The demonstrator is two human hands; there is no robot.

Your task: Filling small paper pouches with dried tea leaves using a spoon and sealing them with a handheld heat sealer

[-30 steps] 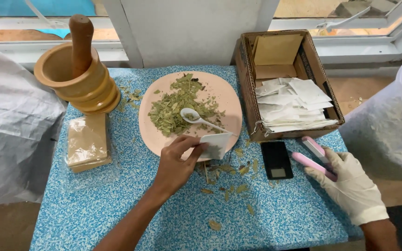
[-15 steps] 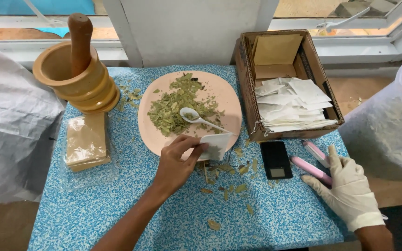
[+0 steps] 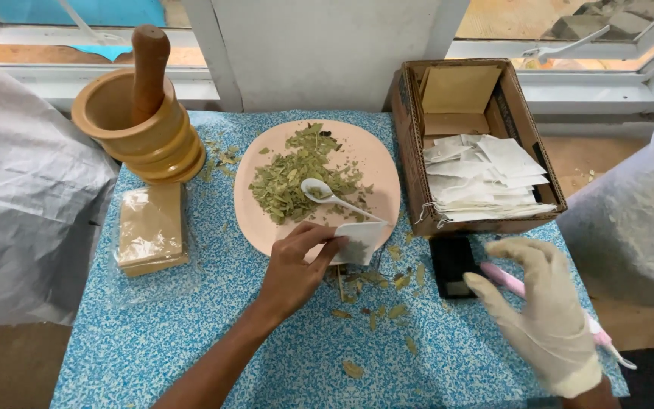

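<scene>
At frame centre the bare left hand (image 3: pixel 291 265) pinches a small white sachet (image 3: pixel 359 242) at the pink plate's (image 3: pixel 378 163) lower edge. At lower right the gloved right hand (image 3: pixel 545 310) hovers, fingers spread, above a pink pen (image 3: pixel 502 279).

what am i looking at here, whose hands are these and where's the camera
The picture comes from a camera worn on a person's head, looking down at their own two hands over a small table with a blue speckled cloth. No machine is involved.

The bare left hand pinches a small white paper sachet at the edge of a pink plate that holds a heap of dried green leaves and a white spoon. The right hand, in a white glove, hovers open above a pink pen-like tool, beside a small black device; it holds nothing.

Also on the table: a wooden mortar with its pestle, a cardboard box of white sachets, a stack of tan packets in clear wrap, and scattered leaf bits.
</scene>
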